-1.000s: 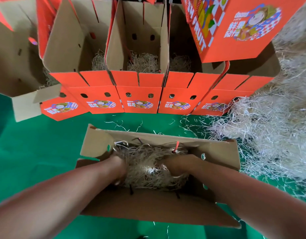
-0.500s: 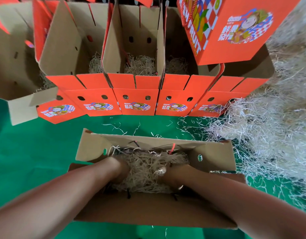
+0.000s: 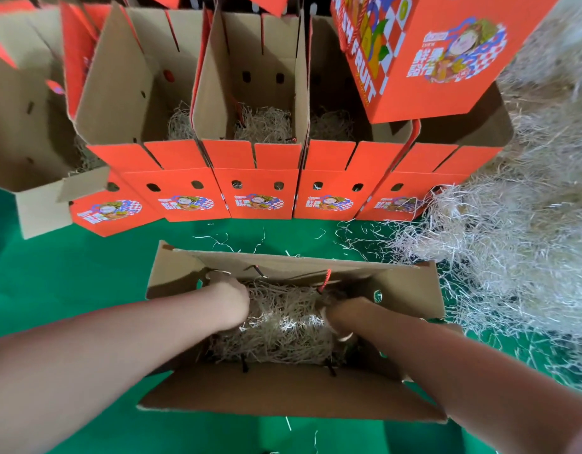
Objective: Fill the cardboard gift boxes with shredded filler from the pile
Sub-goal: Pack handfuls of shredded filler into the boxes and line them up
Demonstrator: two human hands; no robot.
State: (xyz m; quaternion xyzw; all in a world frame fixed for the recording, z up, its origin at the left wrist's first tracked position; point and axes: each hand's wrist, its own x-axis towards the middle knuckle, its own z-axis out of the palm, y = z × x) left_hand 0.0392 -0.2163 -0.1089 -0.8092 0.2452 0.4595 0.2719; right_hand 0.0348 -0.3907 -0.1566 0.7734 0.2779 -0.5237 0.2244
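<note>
The open brown cardboard box (image 3: 293, 391) sits on the green cover (image 3: 70, 273), pale shredded filler (image 3: 283, 329) inside it, a row of orange gift boxes (image 3: 257, 191) behind it, the loose filler pile (image 3: 512, 240) at its right.

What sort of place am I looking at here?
Probably a fruit gift-box packing station: a row of open orange boxes, a closed box printed FRUIT, and a big filler pile beside a box holding filler on green cloth.

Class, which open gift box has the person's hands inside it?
The brown box nearest the camera, alone on the green cloth: left hand and right hand reach into its filler. The others stand in a row behind.
</note>
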